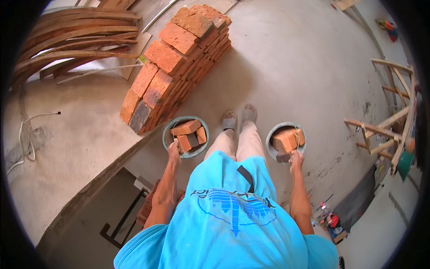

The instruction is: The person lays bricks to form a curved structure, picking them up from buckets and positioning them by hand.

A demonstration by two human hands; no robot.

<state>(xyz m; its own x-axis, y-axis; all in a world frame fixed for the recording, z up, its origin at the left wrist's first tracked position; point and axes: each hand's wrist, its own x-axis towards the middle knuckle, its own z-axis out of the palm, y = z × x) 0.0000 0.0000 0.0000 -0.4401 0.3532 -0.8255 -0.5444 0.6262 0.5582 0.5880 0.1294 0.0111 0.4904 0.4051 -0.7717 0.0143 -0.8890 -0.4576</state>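
My left hand (174, 149) is closed round the thin wire handle of a round bucket (205, 149) on my left. Inside that bucket lie several orange bricks (187, 127), one with a dark face. On my right, my right hand (296, 158) grips the wire handle of a second bucket (269, 144). It too is loaded with orange bricks (284, 140), and a dark piece shows at its near rim. Both buckets hang or stand beside my legs; whether they touch the floor I cannot tell.
Ahead to the left rises a tall stack of red bricks (179, 38). Long wooden boards (80, 33) lie beyond it. A floor edge (96, 184) drops off at the left. Wooden trestles (385, 127) stand at the right, with a cluttered pile (332, 220) at lower right.
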